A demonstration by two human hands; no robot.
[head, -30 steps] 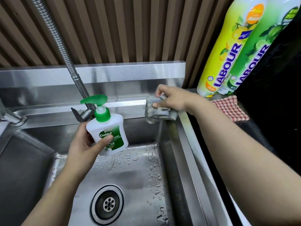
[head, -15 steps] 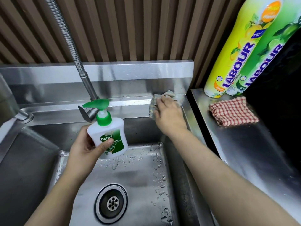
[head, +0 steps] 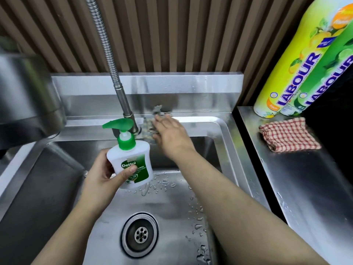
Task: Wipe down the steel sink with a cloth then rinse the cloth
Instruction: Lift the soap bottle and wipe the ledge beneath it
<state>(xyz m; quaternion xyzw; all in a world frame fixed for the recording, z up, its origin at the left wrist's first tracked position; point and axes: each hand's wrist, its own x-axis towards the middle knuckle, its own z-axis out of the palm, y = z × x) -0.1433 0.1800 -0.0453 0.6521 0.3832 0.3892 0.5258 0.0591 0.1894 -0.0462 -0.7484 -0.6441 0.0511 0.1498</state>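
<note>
The steel sink (head: 215, 131) fills the middle of the view, its basin floor wet with droplets around the round drain (head: 141, 234). My right hand (head: 170, 134) presses a grey cloth (head: 150, 127) flat onto the sink's back ledge, just right of the faucet base; the hand and cloth are blurred. My left hand (head: 103, 178) holds a white Dettol pump bottle (head: 131, 161) with a green pump head upright above the basin's back left part.
A flexible steel faucet hose (head: 107, 54) rises from the back ledge. A steel counter (head: 305, 188) on the right carries a red checked cloth (head: 288, 133) and two tall Labour bottles (head: 298, 64). A blurred metal object (head: 26, 96) sits at far left.
My right hand has slid the grey cloth leftward along the back ledge, from the right corner to beside the faucet base. The left hand keeps holding the bottle.
</note>
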